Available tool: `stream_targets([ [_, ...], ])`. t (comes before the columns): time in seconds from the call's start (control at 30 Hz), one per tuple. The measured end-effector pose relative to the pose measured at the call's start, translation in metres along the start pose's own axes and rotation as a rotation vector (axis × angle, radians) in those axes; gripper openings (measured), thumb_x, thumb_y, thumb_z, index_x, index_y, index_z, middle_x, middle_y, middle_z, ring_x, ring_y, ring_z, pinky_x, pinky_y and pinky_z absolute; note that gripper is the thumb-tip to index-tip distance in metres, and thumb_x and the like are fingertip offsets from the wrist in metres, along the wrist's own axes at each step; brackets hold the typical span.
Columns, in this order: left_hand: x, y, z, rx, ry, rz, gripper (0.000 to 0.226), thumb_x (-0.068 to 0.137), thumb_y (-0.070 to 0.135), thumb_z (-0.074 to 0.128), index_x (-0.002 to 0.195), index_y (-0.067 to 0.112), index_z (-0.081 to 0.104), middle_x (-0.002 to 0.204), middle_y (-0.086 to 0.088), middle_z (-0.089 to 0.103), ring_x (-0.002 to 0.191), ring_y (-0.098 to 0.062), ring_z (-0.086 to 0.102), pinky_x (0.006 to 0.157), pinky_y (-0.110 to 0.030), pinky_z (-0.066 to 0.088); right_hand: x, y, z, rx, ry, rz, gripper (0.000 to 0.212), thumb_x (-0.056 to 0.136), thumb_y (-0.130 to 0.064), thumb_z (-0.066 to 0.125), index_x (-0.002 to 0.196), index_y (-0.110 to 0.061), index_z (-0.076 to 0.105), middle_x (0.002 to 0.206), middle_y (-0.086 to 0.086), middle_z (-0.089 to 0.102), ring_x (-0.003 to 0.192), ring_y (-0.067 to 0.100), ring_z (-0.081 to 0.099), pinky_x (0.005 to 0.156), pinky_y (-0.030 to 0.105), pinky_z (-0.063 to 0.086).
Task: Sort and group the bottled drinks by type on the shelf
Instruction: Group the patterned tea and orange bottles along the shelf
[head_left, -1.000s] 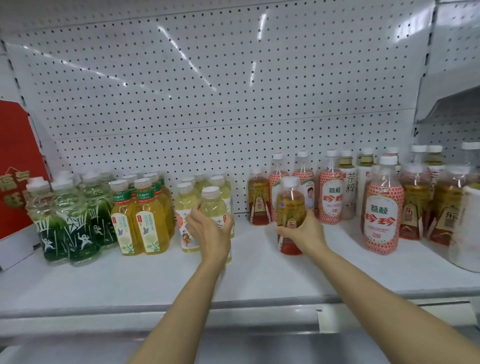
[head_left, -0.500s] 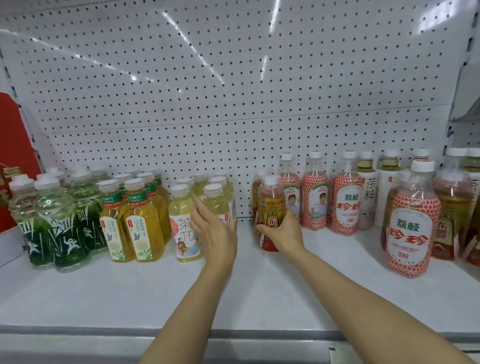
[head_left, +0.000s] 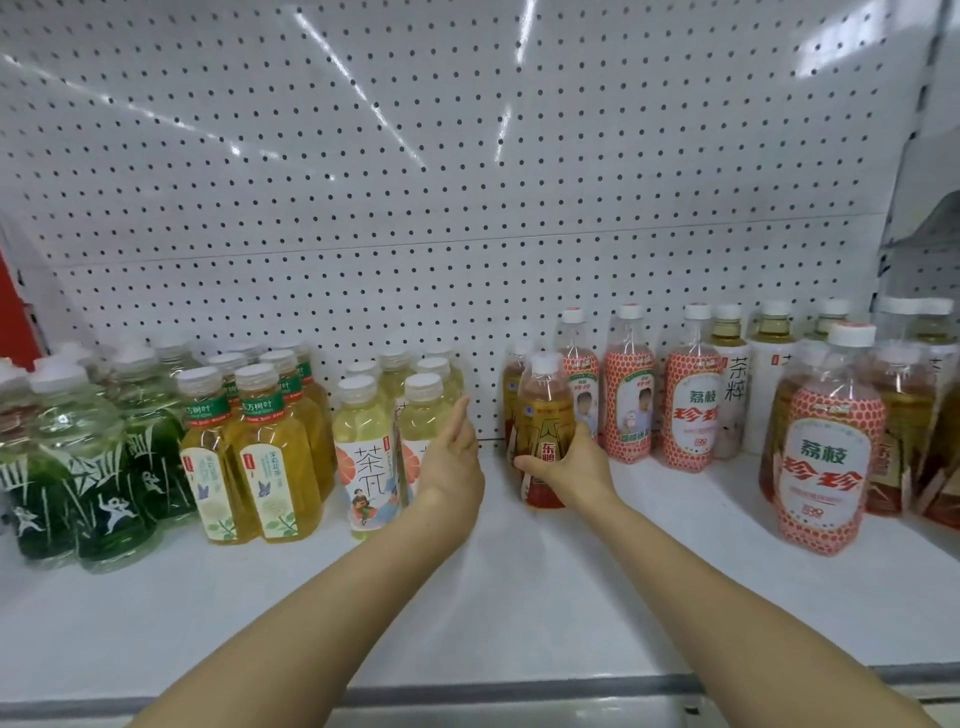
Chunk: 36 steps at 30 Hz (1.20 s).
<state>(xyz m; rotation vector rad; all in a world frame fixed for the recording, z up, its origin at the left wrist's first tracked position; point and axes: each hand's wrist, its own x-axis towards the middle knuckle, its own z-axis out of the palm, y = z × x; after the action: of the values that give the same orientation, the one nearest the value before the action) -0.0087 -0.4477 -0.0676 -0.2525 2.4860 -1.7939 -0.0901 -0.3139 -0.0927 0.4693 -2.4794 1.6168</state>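
My right hand (head_left: 569, 465) is wrapped around an amber-and-red tea bottle (head_left: 545, 415) that stands on the white shelf (head_left: 519, 597), just in front of a matching bottle (head_left: 511, 395). My left hand (head_left: 452, 457) rests flat, fingers straight, against the right side of a pale yellow tea bottle (head_left: 418, 415) in a cluster with another (head_left: 363, 452). Green bottles (head_left: 98, 467) stand far left, golden tea bottles (head_left: 272, 457) next to them. Red-netted lychee bottles (head_left: 691, 400) line the back right; a big one (head_left: 826, 447) stands forward.
A white pegboard wall (head_left: 467, 182) backs the shelf. More amber bottles (head_left: 904, 426) and white-labelled tea bottles (head_left: 732, 384) crowd the right end. A red box edge (head_left: 13, 312) shows at far left. The shelf's metal front rail (head_left: 519, 691) runs below my arms.
My right hand has carried the amber bottle left and back, setting it in front of its twin. My left hand slid to the right side of the pale yellow bottles. The view moved closer.
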Motion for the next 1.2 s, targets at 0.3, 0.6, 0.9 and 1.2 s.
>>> stream_targets([
  [0.3, 0.003, -0.032, -0.010, -0.508, 0.283, -0.029, 0.051, 0.091, 0.046, 0.059, 0.131, 0.014, 0.058, 0.134, -0.007, 0.057, 0.136, -0.030, 0.041, 0.121, -0.055, 0.000, -0.003, -0.001, -0.017, -0.042, 0.032, 0.027, 0.078, 0.061, -0.038, 0.089, 0.124, -0.013, 0.048, 0.115, 0.000, 0.064, 0.104, 0.020, 0.061, 0.084, 0.030, 0.049],
  [0.6, 0.096, -0.087, -0.053, -1.390, 0.347, -0.207, 0.043, 0.095, 0.031, 0.062, 0.128, 0.008, 0.048, 0.130, -0.009, 0.051, 0.105, -0.029, 0.057, 0.079, -0.036, 0.048, -0.002, 0.012, -0.041, -0.043, 0.015, 0.030, 0.078, 0.053, -0.043, 0.091, 0.118, -0.021, 0.054, 0.108, -0.007, 0.067, 0.099, 0.015, 0.063, 0.088, 0.037, 0.053],
  [0.9, 0.110, -0.095, -0.062, -1.575, 0.211, -0.236, 0.053, 0.085, 0.028, 0.076, 0.127, 0.005, 0.055, 0.125, -0.012, 0.061, 0.103, -0.025, 0.060, 0.079, -0.030, 0.047, 0.004, 0.014, -0.046, -0.036, -0.007, 0.051, 0.070, 0.059, -0.036, 0.090, 0.116, -0.021, 0.053, 0.106, -0.006, 0.066, 0.097, 0.014, 0.062, 0.084, 0.032, 0.052],
  [1.2, 0.113, -0.103, -0.048, -1.472, 0.157, -0.256, 0.072, 0.081, 0.040, 0.078, 0.135, 0.006, 0.045, 0.135, -0.015, 0.048, 0.118, -0.032, 0.054, 0.090, -0.037, 0.048, 0.012, 0.012, -0.045, -0.057, -0.038, 0.061, 0.072, 0.059, -0.040, 0.089, 0.117, -0.020, 0.053, 0.107, -0.005, 0.065, 0.096, 0.014, 0.062, 0.083, 0.032, 0.054],
])
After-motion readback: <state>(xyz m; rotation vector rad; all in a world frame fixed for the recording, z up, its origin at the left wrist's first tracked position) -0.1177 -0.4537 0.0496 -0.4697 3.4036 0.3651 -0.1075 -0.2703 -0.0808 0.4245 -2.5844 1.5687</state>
